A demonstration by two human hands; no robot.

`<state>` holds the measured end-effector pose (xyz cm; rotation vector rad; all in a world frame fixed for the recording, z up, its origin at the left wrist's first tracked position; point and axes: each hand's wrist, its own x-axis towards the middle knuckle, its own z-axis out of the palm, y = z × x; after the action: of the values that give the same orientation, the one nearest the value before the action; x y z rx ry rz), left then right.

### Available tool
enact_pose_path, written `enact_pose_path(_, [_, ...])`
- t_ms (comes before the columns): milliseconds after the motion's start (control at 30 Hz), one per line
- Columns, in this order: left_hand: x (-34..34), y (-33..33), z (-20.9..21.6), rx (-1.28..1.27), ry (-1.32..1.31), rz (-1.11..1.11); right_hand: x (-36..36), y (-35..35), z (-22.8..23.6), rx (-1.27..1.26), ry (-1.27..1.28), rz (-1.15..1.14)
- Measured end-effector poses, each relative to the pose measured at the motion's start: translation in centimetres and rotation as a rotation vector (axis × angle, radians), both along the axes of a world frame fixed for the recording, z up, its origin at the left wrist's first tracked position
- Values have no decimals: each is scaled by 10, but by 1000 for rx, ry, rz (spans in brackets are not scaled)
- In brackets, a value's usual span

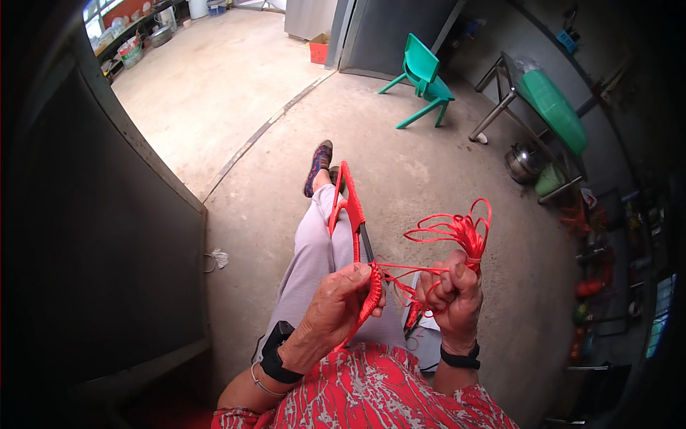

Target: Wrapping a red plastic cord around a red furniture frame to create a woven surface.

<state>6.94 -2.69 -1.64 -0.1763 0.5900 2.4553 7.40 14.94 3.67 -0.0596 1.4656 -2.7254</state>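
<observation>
Across my lap lies a long, narrow frame (350,196) wrapped in red cord, with a bare dark stretch on its right side. My left hand (343,297) pinches the near, curved end of it, where the cord forms a ridged row of knots. A bundle of red cord (464,232) stands up out of my right hand (454,289), its loops fanning above my closed fingers. Strands run taut between the two hands, and several loose ones hang in a tangle below them. What the far fingers of the left hand touch is partly hidden behind the frame.
A green plastic chair (425,79) stands ahead on the concrete floor. At the right are a metal-legged table (511,93), a green basin (554,107) and a metal pot (524,161). A dark door panel (114,236) rises close on my left.
</observation>
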Motion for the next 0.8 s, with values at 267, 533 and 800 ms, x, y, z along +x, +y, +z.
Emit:
enact_pose_path(267, [-7,5,-2,80,-17,-4,10,9,12,-101,35,158])
enact_pose_path(533, [-4,16,-13,160,-61,53,7,17,12,-264,-23,35])
enact_pose_path(800, [-4,17,-17,212,-93,31,-2,26,10,-270,-9,47])
